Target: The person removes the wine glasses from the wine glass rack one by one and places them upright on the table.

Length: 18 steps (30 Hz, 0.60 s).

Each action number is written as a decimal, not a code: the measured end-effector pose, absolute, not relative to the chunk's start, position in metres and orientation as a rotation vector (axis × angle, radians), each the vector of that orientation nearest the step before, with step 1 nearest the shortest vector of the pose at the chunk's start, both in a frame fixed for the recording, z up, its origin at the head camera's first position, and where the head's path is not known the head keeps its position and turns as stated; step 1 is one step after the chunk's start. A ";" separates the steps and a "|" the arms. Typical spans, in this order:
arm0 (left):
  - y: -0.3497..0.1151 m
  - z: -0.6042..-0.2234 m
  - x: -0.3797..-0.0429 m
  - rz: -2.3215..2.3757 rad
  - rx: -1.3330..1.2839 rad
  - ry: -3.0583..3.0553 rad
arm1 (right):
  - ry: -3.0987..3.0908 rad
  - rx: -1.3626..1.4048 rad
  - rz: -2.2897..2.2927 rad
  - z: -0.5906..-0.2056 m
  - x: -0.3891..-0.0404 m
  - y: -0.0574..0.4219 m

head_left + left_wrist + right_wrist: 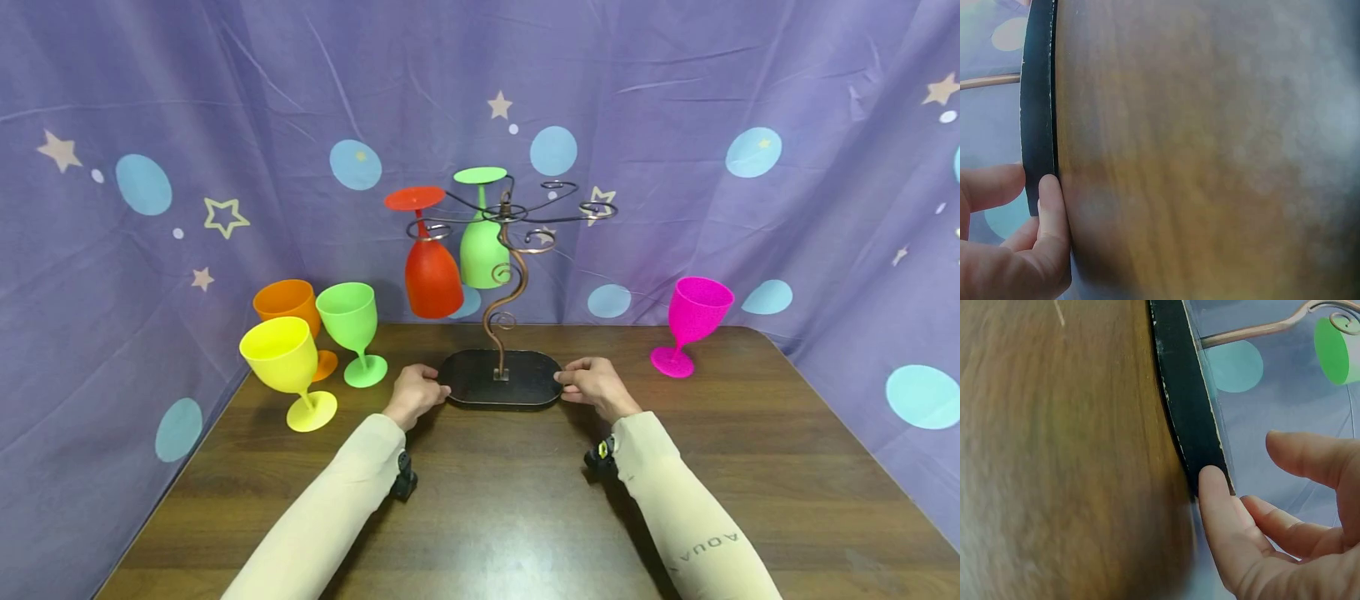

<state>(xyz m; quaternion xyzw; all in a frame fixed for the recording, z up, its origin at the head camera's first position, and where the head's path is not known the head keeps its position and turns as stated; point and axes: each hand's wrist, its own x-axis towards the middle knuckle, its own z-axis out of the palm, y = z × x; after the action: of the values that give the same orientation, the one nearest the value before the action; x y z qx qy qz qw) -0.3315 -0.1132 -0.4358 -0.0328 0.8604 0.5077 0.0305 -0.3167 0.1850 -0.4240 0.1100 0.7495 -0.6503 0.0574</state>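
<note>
A metal stemware rack [517, 283] with a twisted copper stem and a black oval base [480, 390] stands mid-table. Upside down from its curled arms hang a red goblet [433, 279] and a green goblet [483, 254]. At the base's left end, my left hand [416, 396] pinches the rim between thumb and fingers. My right hand [597, 386] is at the opposite end. In the right wrist view one of its fingertips [1213, 481] touches the base edge, while another digit stands apart above it. The far side of the base's contact is hidden.
Upright at the left are an orange goblet [285, 302], a yellow goblet [285, 358] and another green goblet [351, 321]. A magenta goblet [696, 312] stands at the back right. Behind the wooden table [495, 500] hangs a purple curtain [660, 75].
</note>
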 end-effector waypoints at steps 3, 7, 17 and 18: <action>-0.113 -0.437 -0.332 1.571 -0.094 2.651 | 2.255 0.367 -1.991 -0.427 -0.317 0.185; -0.113 -0.436 -0.333 1.577 -0.095 2.641 | 2.253 0.367 -2.019 -0.429 -0.317 0.184; -0.113 -0.436 -0.333 1.551 -0.097 2.653 | 2.333 0.396 -2.018 -0.437 -0.317 0.180; -0.113 -0.436 -0.332 1.551 -0.099 2.652 | 2.340 0.398 -2.016 -0.437 -0.317 0.180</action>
<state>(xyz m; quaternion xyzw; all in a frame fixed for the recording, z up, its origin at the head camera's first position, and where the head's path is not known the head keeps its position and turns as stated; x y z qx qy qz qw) -0.3323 -0.1126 -0.4359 -0.0323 0.8622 0.5044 0.0341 -0.3169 0.1798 -0.4372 0.1277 0.7513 -0.6474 0.0138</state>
